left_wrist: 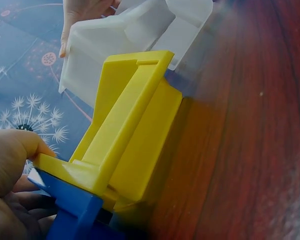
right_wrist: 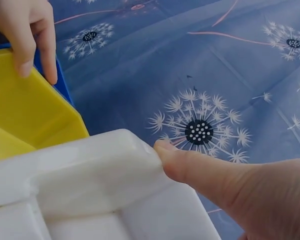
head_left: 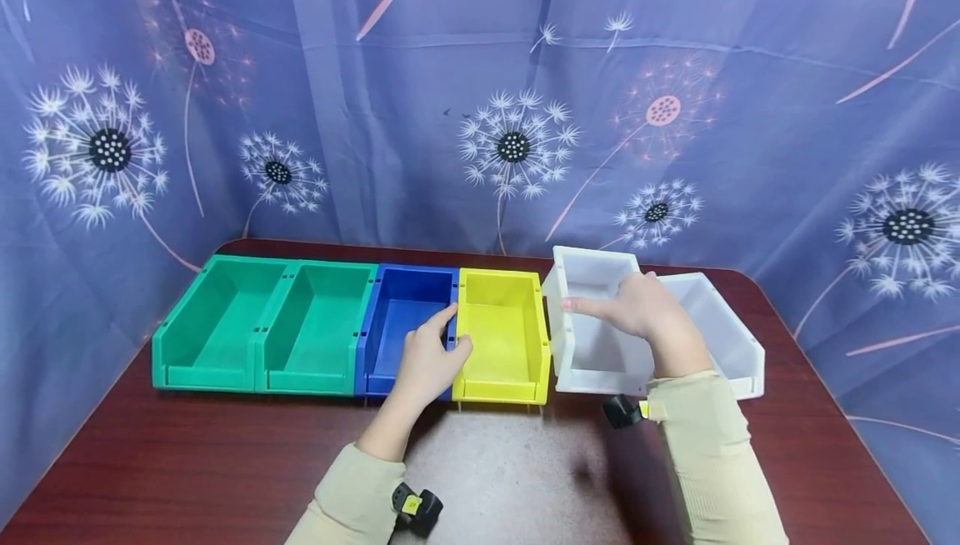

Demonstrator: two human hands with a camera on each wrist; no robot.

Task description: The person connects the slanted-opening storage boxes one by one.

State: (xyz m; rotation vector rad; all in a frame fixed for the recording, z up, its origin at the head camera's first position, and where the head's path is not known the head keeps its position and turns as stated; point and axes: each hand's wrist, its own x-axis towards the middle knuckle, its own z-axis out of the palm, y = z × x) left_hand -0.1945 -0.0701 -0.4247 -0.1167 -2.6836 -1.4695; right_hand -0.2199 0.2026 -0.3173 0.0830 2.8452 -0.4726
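My left hand (head_left: 432, 359) pinches the adjoining side walls of the yellow bin (head_left: 498, 278) and the blue bin (head_left: 390, 372). In the right wrist view its thumb lies on the yellow side and a finger reaches to the blue side. My right hand (head_left: 637, 307) holds a white bin (head_left: 600, 380), its thumb on the left rim and its other fingers mostly hidden toward the right wall. This white bin stands slightly askew, with a narrow gap between it and the yellow bin. All the bins in view look empty inside.
Two green bins (head_left: 210, 378) stand at the left, in a row with the blue one. A second white bin (head_left: 738, 387) sits at the right, partly behind my right arm. Behind the dark red table (head_left: 225, 462) hangs a blue curtain (head_left: 420, 112) with dandelion prints.
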